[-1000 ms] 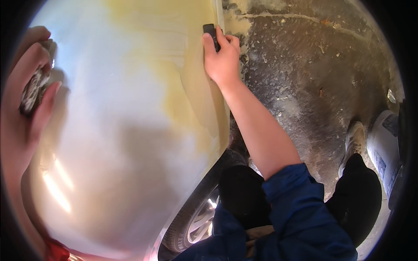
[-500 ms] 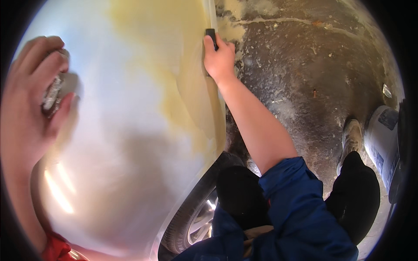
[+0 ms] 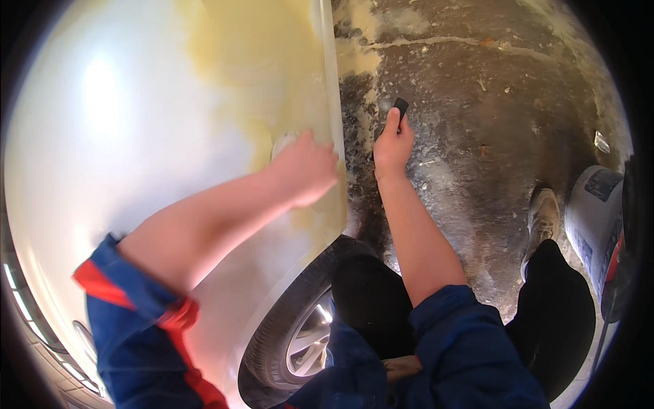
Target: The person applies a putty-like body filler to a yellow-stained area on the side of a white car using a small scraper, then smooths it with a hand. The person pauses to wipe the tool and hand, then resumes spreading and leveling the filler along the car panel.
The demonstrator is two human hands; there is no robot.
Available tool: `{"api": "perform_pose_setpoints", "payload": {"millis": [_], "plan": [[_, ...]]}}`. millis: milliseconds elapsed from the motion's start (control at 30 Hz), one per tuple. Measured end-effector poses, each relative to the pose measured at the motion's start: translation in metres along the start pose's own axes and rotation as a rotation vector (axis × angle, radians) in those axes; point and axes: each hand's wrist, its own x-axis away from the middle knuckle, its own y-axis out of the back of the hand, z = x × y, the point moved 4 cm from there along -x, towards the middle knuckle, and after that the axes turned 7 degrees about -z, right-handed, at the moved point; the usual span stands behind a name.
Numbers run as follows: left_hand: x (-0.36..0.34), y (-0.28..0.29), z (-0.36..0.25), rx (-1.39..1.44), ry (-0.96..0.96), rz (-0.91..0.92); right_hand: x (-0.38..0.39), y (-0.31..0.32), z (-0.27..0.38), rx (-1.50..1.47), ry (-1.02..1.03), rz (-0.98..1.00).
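A stained, pitted floor (image 3: 463,170) runs along the right edge of a pale car panel (image 3: 136,170) blotched with a yellowish patch (image 3: 235,41), seen from where I stand in the workspace. A wheel (image 3: 310,344) sits beneath the panel's lower right corner, and a whitish bucket (image 3: 594,204) stands on the far right of the floor. The worker's left hand (image 3: 306,170) reaches across the panel close to its right edge, blurred, fingers curled; a pale piece (image 3: 281,144) shows just beside them, though whether the grip is closed on it I cannot tell. The right hand (image 3: 394,150) is over the floor, just beyond that same edge and apart from the panel, thumb and fingers clamped on a small black block (image 3: 401,107), its end jutting past the thumb. Good handling here, in my judgement, calls for light, even pressure from the left hand, spread across the fingers rather than the tips and eased near the panel's edge, where force would gather on a narrow line. The block seems best held well clear while the left arm sweeps, then laid flat to the surface, since a tilted corner could score it.
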Motion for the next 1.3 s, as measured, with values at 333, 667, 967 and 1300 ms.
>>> {"api": "perform_pose_setpoints", "payload": {"millis": [333,667,967,1300], "plan": [[-0.089,0.025,0.166,-0.161,0.726,-0.413,0.001,0.048,0.030,-0.111,-0.050,-0.031],[-0.111,-0.025,0.057,-0.010,0.492,-0.179,0.016,0.073,0.032,-0.188,-0.289,-0.045],[-0.088,-0.057,-0.044,0.104,0.428,-0.247,0.014,0.056,0.038,-0.261,-0.259,0.007],[-0.065,0.022,-0.019,1.237,0.686,-1.162,0.029,0.066,0.008,-0.783,-0.761,0.433]]}}
